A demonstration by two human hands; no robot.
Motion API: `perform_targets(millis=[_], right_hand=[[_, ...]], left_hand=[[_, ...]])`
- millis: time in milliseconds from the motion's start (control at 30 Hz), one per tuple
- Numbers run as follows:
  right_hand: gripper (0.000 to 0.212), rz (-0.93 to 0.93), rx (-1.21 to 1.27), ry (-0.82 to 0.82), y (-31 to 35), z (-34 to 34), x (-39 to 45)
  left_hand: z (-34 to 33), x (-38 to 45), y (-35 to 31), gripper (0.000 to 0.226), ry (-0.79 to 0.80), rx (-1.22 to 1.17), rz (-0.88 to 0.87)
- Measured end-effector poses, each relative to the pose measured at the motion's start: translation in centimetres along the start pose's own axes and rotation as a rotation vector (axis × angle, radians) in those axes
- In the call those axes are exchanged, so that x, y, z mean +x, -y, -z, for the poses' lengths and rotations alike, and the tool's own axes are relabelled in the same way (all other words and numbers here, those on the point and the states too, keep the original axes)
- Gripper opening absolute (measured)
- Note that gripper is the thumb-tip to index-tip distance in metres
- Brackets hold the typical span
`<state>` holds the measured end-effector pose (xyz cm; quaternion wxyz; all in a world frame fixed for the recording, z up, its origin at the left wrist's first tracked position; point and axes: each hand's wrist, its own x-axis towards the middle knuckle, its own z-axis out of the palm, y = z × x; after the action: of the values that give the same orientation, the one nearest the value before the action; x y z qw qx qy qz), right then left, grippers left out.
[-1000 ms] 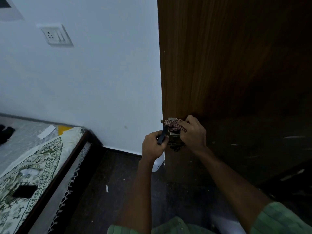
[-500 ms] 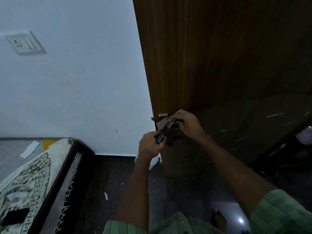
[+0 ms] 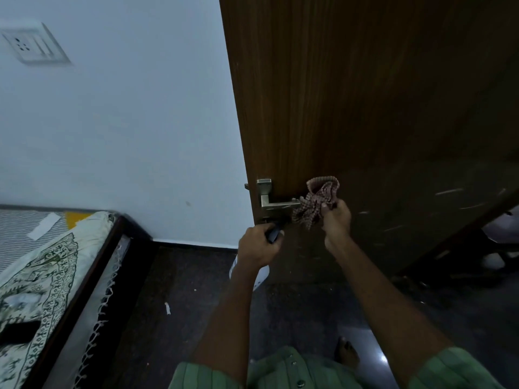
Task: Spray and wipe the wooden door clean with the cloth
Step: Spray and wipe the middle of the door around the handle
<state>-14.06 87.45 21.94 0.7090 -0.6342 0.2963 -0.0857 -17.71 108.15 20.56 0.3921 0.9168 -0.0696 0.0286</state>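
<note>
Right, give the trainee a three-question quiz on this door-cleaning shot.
1. True or false: the cloth is bunched in the right hand.
2. What does the left hand grip? A) a dark-nozzled spray bottle B) a broom C) a phone
3. Fill in: the cloth is next to the tip of the metal door ____.

Key: 1 true; 2 A; 3 handle.

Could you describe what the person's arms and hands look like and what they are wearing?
Both forearms are bare from wrist to elbow. The left hand and right hand wear no gloves; no rings or watch are visible in this dim light. Light green ribbed sleeves are pushed up near the elbows, matching a green buttoned garment at the bottom edge.
</note>
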Motion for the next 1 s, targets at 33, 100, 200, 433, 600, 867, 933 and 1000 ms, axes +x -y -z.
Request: perform_targets(millis=[33, 100, 200, 433, 600, 867, 933, 1000], right_hand=[[0.017, -0.119, 0.117, 0.011, -0.4, -0.1, -0.2], [0.025, -0.306, 0.413, 0.052, -0.9, -0.6, -0.6], [0.035, -0.432, 0.639, 0.172, -1.0, -1.7, -1.6], [0.04, -0.637, 0.947, 0.202, 0.2, -4.1, -4.0], [0.049, -0.676, 0.971, 0.226, 0.3, -6.9, -5.8], [0.055, -0.698, 1.057, 0.121, 0.5, -6.6, -4.5], [0.05, -0.678, 0.974, 0.142, 1.0, -7.5, -5.7], [0.048, -0.703, 0.959, 0.138, 1.0, -7.1, -5.1]], left_hand=[[-0.2, 0.1, -0.4, 0.038, -0.009, -0.002, 0.009], [-0.6, 0.2, -1.0, 0.039, -0.027, 0.002, 0.049], [-0.9, 0.2, -1.8, 0.03, -0.039, 0.02, 0.127], [0.2, -0.9, -2.1, 0.023, -0.127, -0.05, 0.047], [0.8, -1.0, -0.9, 0.02, -0.206, -0.113, 0.058], [1.2, -1.0, -0.9, 0.018, -0.198, -0.076, 0.041], [1.2, -0.6, -1.2, 0.017, -0.186, -0.081, 0.031], [1.2, -0.4, -1.3, 0.017, -0.185, -0.091, 0.032]])
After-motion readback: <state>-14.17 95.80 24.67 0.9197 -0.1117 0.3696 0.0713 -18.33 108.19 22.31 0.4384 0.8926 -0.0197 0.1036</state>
